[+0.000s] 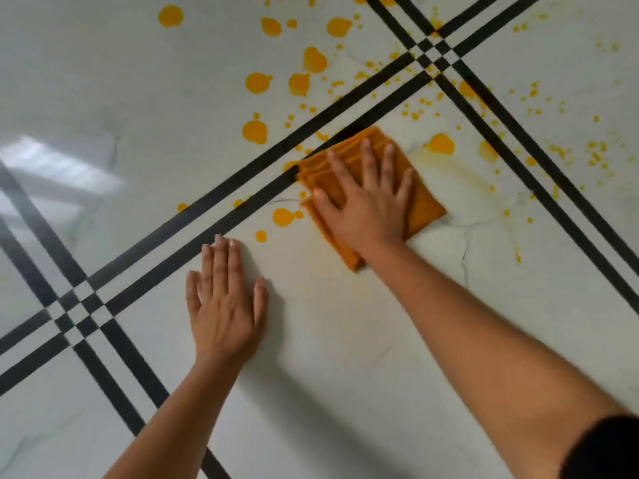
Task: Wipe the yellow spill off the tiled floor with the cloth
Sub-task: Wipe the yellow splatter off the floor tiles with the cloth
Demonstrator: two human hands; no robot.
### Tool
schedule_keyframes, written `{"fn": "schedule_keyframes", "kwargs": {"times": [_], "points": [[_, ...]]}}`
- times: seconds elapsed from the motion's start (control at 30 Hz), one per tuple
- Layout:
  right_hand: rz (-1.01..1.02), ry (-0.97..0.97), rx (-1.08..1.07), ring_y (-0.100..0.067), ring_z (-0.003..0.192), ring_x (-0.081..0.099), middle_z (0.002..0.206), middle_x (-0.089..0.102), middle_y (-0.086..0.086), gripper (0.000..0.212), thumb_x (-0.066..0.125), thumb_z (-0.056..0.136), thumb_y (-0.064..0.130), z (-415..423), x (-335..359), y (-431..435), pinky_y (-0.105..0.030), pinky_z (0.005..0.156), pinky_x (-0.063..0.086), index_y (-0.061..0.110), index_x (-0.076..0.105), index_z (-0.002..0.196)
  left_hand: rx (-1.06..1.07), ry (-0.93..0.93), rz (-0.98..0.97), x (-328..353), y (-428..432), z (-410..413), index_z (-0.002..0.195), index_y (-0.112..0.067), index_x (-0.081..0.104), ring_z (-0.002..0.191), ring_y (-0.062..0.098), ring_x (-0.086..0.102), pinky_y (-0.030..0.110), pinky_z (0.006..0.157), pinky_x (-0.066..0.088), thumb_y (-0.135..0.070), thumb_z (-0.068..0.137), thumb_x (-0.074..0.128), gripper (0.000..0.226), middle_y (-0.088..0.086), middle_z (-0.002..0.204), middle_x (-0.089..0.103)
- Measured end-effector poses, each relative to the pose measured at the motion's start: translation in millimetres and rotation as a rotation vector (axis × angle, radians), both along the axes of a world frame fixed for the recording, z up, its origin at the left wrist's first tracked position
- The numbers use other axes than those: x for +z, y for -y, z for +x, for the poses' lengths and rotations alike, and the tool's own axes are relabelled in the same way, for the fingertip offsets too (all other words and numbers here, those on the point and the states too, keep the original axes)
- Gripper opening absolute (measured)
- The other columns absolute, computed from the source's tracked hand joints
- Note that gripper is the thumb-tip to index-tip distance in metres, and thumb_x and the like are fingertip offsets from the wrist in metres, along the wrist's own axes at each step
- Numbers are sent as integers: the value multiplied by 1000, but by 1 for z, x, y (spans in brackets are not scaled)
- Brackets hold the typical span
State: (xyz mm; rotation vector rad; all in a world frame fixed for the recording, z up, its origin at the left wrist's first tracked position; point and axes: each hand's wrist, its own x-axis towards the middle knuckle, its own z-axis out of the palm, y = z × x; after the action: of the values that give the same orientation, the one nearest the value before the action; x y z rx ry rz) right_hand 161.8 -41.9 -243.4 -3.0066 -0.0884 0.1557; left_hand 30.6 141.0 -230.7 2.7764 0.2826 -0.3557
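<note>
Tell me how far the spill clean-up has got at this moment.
Done: only faint smears show on the tile right of the orange cloth. In hand: the right hand presses flat on it; the left hand rests flat on the floor. Left: most of it, large drops beyond the cloth and speckles far right.

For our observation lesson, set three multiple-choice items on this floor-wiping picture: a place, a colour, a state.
1. The cloth lies: A) under the left hand; B) under the right hand; C) apart from both hands.
2. The floor's stripes are: A) red; B) blue; C) black.
3. The left hand is: A) flat on bare tile; B) gripping the cloth; C) clenched in a fist.
Answers: 1 B, the right hand presses it down; 2 C, black bands cross the pale tiles; 3 A, its fingers lie straight on the floor.
</note>
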Motion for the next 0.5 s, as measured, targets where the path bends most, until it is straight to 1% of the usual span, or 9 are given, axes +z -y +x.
{"fn": "schedule_keyframes", "kwargs": {"times": [0.1,0.17,0.2,0.3,0.37,0.4,0.43,0.47,0.5], "points": [[15,31,403,-32,145,8,157,19,-5,66,35,79,70,-88,-6,-4,-60,110,11,50,26,142,6,1,-4,4,-13,4,147,-15,-5,142,13,-17,37,115,-11,-50,90,12,68,-2,152,-14],[-24,-36,521,-30,145,9,156,24,-5,69,35,77,72,-116,3,38,-59,108,11,52,23,141,-4,0,4,4,-18,5,145,-16,-9,141,14,-17,38,115,-11,-49,90,12,67,-1,153,-14],[-40,-17,495,-30,144,10,156,25,-5,69,33,77,73,-100,0,50,-59,108,11,52,18,142,-9,-2,13,2,-21,5,145,-17,-10,141,13,-18,38,115,-12,-50,90,11,67,-1,153,-15],[-16,-6,155,-32,145,5,159,14,-4,65,25,82,71,0,3,11,-60,110,6,52,14,143,0,25,20,0,-27,11,147,-16,-5,141,13,-18,37,115,-11,-50,89,9,68,-2,154,-13],[-16,-8,145,-33,145,3,159,13,-4,64,24,83,69,20,4,-46,-59,111,4,49,18,144,48,66,17,0,-34,18,148,-15,0,142,13,-15,37,115,-9,-49,89,9,69,-2,154,-10],[11,19,239,-33,145,5,158,15,-5,64,25,84,67,6,0,-62,-60,111,5,47,21,144,67,77,18,0,-38,19,148,-15,0,142,13,-14,36,115,-10,-48,89,9,69,-2,154,-10],[14,29,410,-33,145,7,158,16,-5,63,25,84,66,-20,-4,-66,-60,111,7,47,22,144,84,75,22,0,-44,18,148,-15,0,142,13,-15,37,115,-10,-48,89,8,68,-1,154,-10],[5,43,590,-32,145,8,158,17,-5,63,26,84,67,-49,-7,-54,-59,111,8,47,22,144,97,67,24,0,-51,16,148,-15,0,142,13,-15,38,115,-10,-48,89,9,68,0,155,-10],[-22,-3,700,-31,145,9,157,18,-4,63,27,84,68,-72,-4,-31,-58,110,8,48,21,143,108,60,26,0,-57,13,148,-15,0,142,13,-16,39,116,-9,-47,90,10,68,0,155,-10]]}}
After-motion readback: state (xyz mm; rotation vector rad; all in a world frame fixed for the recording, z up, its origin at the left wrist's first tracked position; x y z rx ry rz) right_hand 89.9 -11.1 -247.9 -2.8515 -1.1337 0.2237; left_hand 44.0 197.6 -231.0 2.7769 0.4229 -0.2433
